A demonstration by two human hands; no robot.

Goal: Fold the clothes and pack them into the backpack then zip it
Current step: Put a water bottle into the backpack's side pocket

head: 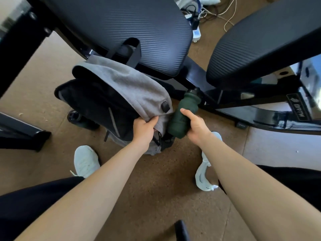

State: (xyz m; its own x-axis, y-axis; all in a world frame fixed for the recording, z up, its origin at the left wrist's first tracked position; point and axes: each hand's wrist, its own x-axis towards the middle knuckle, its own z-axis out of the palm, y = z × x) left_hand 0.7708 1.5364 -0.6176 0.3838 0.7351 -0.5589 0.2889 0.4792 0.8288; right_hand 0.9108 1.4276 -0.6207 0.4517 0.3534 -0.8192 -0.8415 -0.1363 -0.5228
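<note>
Grey backpack (121,79), interior unreadable, right hand (196,126) holding bottle (184,108)

The backpack (111,101) stands on the floor (156,188) before the left chair (121,28); the bottle (184,115) is just right of it. The left hand (144,126) grips the backpack's near edge, the right hand (196,126) the bottle. A second chair (260,40) is at right, with cables (225,16) behind.
</note>
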